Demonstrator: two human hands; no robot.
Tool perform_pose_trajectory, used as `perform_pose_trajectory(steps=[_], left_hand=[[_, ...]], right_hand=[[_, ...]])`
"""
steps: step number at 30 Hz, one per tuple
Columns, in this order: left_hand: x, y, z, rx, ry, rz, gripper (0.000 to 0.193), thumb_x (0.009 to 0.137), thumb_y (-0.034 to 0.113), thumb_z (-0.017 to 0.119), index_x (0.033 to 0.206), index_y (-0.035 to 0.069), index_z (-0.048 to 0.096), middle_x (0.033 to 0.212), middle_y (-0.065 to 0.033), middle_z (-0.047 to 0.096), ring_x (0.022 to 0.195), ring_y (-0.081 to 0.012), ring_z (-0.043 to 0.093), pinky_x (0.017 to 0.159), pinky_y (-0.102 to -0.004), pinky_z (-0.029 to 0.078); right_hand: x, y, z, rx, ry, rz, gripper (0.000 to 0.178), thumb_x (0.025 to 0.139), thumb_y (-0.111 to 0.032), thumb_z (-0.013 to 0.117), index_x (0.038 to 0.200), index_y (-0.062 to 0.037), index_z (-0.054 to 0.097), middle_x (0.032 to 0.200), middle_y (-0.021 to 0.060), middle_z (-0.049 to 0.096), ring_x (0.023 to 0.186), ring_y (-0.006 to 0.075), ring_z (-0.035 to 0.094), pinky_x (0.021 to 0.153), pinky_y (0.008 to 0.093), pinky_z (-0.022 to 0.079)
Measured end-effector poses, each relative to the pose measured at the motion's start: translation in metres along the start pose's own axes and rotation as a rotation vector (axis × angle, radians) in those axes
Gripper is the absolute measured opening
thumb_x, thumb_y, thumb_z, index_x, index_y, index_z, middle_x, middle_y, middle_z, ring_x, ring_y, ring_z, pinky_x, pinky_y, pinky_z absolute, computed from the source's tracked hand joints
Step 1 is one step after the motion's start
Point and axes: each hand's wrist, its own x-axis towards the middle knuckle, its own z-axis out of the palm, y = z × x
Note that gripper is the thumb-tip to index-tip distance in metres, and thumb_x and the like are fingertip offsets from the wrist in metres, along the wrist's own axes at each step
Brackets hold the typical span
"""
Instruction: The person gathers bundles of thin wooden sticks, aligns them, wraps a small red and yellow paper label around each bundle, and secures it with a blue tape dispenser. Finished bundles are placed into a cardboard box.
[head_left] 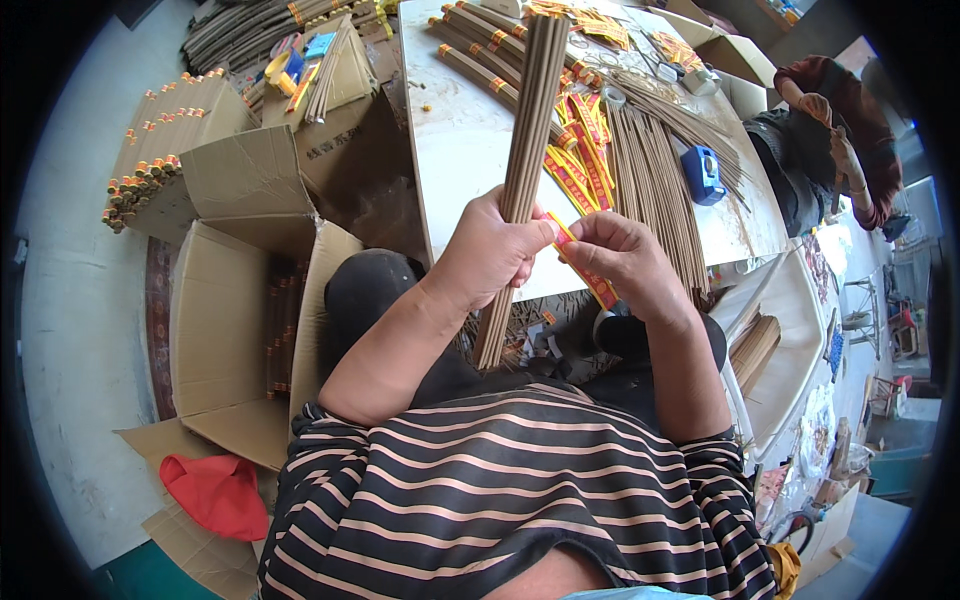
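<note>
A long bundle of thin brown incense sticks [527,130] stands nearly upright in my left hand [485,250], whose fingers wrap round its lower half. My right hand [630,258] pinches a red and yellow paper band [585,265] between thumb and fingers. One end of that band meets the bundle at my left thumb, and the other end hangs down below my right hand. Beyond my hands, loose paper bands [590,150] lie in a pile on the white table [455,170]. Loose incense sticks [655,180] are spread beside them on the right.
Banded bundles [480,60] lie at the table's far side. A blue tape dispenser [704,176] stands at the right. On my left is an open cardboard box [225,320], with stacked bundles [165,140] behind it. Another person [845,140] sits at the far right.
</note>
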Motion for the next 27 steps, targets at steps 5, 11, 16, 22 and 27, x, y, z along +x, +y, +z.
perform_pose_trajectory(steps=[5,11,16,22,27], left_hand=[[-0.018,0.013,0.01,0.139,-0.064,-0.011,0.012,0.081,0.005,0.061,0.082,0.004,0.05,0.053,0.0016,0.045,0.037,-0.0048,0.041,0.035,-0.0185,0.033],[-0.044,0.015,0.005,0.448,-0.041,-0.091,0.02,0.081,0.014,0.066,0.086,0.004,0.05,0.059,0.0047,0.046,0.042,-0.0016,0.04,0.037,-0.0174,0.031],[-0.057,-0.017,0.005,0.526,-0.083,-0.147,0.039,0.078,0.007,0.067,0.111,-0.004,0.049,0.089,-0.0061,0.059,0.081,-0.0094,0.055,0.072,-0.0232,0.046],[-0.072,-0.026,0.01,0.568,-0.043,-0.194,0.035,0.076,0.006,0.067,0.106,-0.004,0.051,0.087,-0.0064,0.059,0.08,-0.01,0.055,0.072,-0.0231,0.046],[-0.077,-0.03,0.015,0.629,-0.018,-0.199,0.032,0.077,0.007,0.066,0.103,-0.004,0.051,0.087,-0.0099,0.06,0.08,-0.0138,0.057,0.075,-0.0263,0.047]], right_hand=[[-0.017,0.003,0.008,0.08,0.05,-0.109,0.014,0.085,-0.014,0.062,0.088,-0.0005,0.059,0.074,0.0003,0.059,0.067,0.0043,0.053,0.06,0.018,0.043],[-0.049,-0.017,0.02,0.026,0.078,-0.178,0.018,0.087,-0.018,0.061,0.085,0.0002,0.06,0.066,-0.0012,0.056,0.059,0.0029,0.047,0.051,0.0177,0.037],[-0.053,0.003,0.041,-0.115,0.086,-0.261,0.02,0.087,-0.018,0.061,0.084,0.0017,0.062,0.064,0.0015,0.055,0.059,0.0042,0.048,0.051,0.0204,0.041],[-0.064,-0.004,0.054,-0.094,0.065,0.033,0.025,0.085,-0.02,0.063,0.083,0.0049,0.062,0.063,0.0048,0.059,0.056,0.0067,0.052,0.049,0.0213,0.044],[-0.064,0.016,0.058,-0.115,0.136,-0.046,0.027,0.083,-0.02,0.065,0.079,0.0062,0.062,0.063,0.0054,0.06,0.057,0.0065,0.053,0.05,0.0217,0.045]])
